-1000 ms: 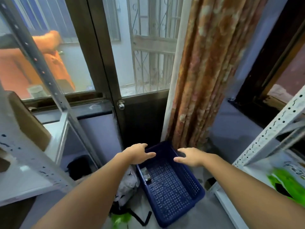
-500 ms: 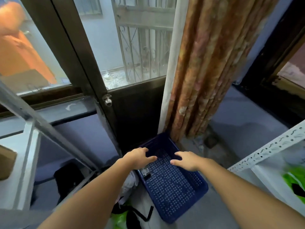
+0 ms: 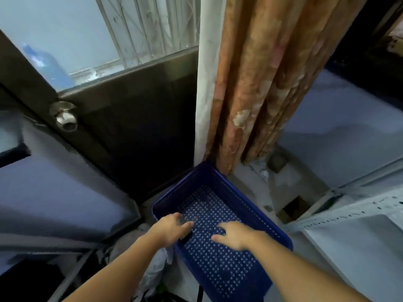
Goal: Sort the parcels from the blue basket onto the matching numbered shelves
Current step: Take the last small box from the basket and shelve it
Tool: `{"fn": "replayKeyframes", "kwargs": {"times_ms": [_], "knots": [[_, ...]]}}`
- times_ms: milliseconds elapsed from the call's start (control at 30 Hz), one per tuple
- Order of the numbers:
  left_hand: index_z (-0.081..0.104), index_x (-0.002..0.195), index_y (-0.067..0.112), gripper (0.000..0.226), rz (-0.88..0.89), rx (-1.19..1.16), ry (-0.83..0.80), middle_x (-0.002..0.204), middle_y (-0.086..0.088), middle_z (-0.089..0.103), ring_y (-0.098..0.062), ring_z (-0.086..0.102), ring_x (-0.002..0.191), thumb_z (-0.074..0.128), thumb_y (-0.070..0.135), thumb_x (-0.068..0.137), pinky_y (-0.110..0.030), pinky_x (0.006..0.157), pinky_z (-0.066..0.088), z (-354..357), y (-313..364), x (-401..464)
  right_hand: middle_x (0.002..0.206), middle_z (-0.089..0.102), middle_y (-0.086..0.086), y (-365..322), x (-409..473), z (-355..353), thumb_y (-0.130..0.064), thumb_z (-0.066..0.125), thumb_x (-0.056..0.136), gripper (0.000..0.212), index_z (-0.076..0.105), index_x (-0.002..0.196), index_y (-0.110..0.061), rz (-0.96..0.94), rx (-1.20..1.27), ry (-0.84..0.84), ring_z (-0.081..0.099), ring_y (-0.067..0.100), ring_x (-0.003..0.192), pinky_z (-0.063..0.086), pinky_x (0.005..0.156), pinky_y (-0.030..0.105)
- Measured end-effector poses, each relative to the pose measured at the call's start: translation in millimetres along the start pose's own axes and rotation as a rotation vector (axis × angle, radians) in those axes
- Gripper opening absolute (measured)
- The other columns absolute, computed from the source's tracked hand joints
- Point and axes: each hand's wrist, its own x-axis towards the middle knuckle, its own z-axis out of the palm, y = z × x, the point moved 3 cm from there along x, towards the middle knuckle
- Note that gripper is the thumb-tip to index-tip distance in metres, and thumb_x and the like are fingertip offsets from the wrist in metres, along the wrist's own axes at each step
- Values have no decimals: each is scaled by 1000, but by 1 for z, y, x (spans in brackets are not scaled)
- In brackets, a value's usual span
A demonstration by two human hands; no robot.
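Low in the frame, the left hand [image 3: 172, 228] reaches a small dark parcel [image 3: 185, 236] by the blue basket [image 3: 281, 235] wall, grasp unclear; the right hand [image 3: 234, 235] hovers open, farther off.

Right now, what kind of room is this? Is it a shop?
Probably not a shop. It looks like a room in a home, used for sorting. A patterned curtain hangs beside a glass-panelled door, and a blue basket sits on the floor by a white metal shelf.

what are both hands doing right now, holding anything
Left hand: open, reaching over a small dark item in the blue basket.
Right hand: open, holding nothing.
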Motion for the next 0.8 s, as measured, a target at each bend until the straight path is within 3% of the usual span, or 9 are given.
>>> {"fn": "replayKeyframes", "kwargs": {"times_ms": [167,300,367,433,533,667,733,800], "knots": [[41,152,20,68,15,-44,-41,150,-3,51,-22,52,134,53,59,98,-29,105,41,83,-49,137,168,13,6,42,167,67,-73,41,93,91,16,161,-18,34,77,-86,24,30,151,26,122,43],[42,148,32,67,35,15,-67,145,-1,54,-23,55,127,51,69,92,-30,101,45,138,-97,239,165,24,6,61,291,129,-76,41,91,92,25,159,-17,4,84,-105,33,27,146,29,119,37],[45,146,33,81,43,83,-64,145,-1,54,-22,56,125,50,80,80,-34,105,45,157,-121,289,161,32,7,65,340,154,-74,43,91,86,33,156,-18,-23,80,-74,39,27,141,33,116,37],[38,154,28,96,54,184,-135,156,-5,43,-25,48,135,47,85,77,-34,112,40,170,-133,328,159,36,9,71,385,175,-73,45,91,84,38,154,-17,-28,86,-51,42,29,140,35,115,37],[20,161,22,80,-66,318,-314,164,-4,27,-28,31,148,46,64,98,-36,119,26,177,-149,385,157,40,10,80,448,204,-67,46,94,75,41,150,-18,-17,120,-8,44,30,138,37,113,36],[48,145,27,83,-188,374,-334,151,1,47,-28,51,127,62,74,77,-43,111,40,172,-177,462,144,54,8,78,508,241,-67,44,95,68,51,140,-18,24,225,32,54,26,125,44,101,35],[47,147,21,77,-204,431,-330,149,1,44,-29,47,130,58,69,87,-41,112,38,172,-176,484,135,60,7,73,531,254,-71,44,91,68,57,132,-18,55,385,88,59,23,114,48,98,36],[49,146,19,61,-170,506,-329,146,-1,45,-29,47,129,60,51,95,-40,111,40,175,-175,497,138,54,9,69,545,264,-75,45,86,74,57,135,-20,48,503,141,57,23,117,46,103,36]]}}
